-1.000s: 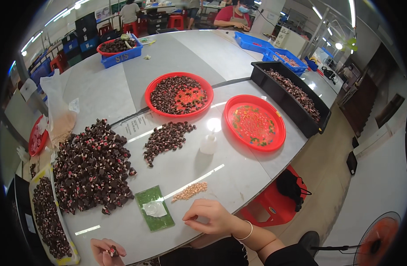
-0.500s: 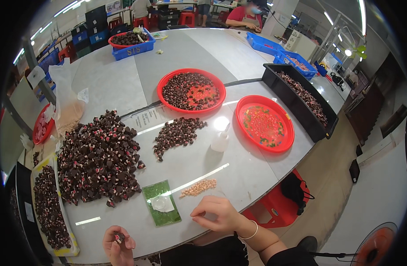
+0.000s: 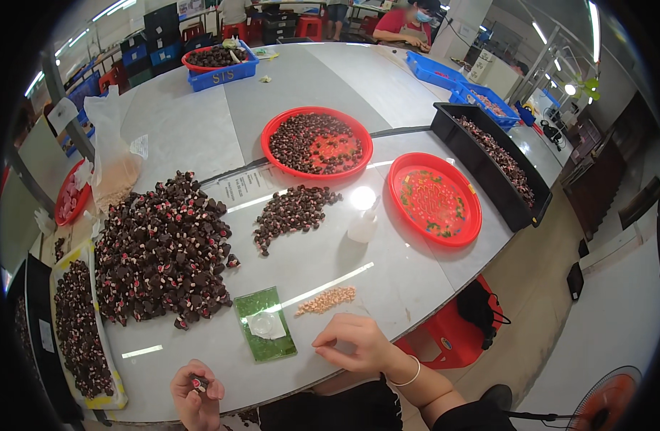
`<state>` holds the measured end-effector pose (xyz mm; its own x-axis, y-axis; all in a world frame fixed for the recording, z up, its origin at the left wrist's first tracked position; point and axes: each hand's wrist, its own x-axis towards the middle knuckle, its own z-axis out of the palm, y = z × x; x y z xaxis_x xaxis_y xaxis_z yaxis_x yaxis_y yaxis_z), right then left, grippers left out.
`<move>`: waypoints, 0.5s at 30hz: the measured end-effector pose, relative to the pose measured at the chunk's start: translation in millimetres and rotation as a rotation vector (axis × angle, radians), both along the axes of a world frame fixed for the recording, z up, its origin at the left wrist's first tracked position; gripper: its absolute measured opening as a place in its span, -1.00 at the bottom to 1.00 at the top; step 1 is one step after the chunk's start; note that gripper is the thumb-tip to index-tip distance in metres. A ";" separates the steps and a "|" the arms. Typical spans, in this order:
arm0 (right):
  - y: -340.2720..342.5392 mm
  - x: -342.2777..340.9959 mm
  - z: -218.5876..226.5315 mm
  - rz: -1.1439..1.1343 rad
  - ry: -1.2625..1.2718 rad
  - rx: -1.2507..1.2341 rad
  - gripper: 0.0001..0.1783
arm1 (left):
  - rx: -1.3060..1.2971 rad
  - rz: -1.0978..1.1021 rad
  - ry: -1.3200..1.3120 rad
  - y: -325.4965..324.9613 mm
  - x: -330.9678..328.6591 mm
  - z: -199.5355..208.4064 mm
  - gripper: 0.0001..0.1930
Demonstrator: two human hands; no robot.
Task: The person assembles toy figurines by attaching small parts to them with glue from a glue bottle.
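At the near edge of the table, my left hand (image 3: pixel 190 404) is closed, holding a small dark brown piece (image 3: pixel 199 384) with pink and cream spots between thumb and fingers. My right hand (image 3: pixel 357 346), a pale bangle on its wrist, is bent in a pinch to the right of a green slab (image 3: pixel 280 346); whatever its fingertips hold is too small to make out. On that slab rests a small clear dish (image 3: pixel 264 327) over a white patch. Just beyond the right hand lies a little heap of tiny beige pieces (image 3: pixel 327 300).
A large pile of dark pieces (image 3: pixel 161 251) covers the left, beside a filled tray (image 3: pixel 78 330). Farther off are a smaller pile (image 3: pixel 293 215), a white squeeze bottle (image 3: pixel 361 228), two round red trays (image 3: pixel 317 172) and a long black bin (image 3: pixel 488 154). A co-worker (image 3: pixel 404 27) sits across.
The whole view has shifted slightly. My left hand has turned the dark piece a little between its fingers. My right hand keeps nearly the same pinch and place.
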<state>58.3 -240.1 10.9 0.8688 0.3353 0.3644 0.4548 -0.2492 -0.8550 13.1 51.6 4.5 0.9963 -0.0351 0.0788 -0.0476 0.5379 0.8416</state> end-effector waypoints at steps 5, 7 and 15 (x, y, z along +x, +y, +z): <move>0.4 0.0 -0.5 -0.010 0.003 0.000 -0.88 | -0.109 0.010 0.066 -2.4 1.8 -1.6 -0.58; 0.6 0.2 -0.7 -0.012 0.003 -0.001 -0.88 | -0.121 0.020 0.090 -2.1 1.7 -2.0 -0.58; 2.1 0.4 1.0 -0.016 0.002 -0.002 -0.90 | -0.133 0.069 0.100 -0.7 2.7 -6.1 -0.69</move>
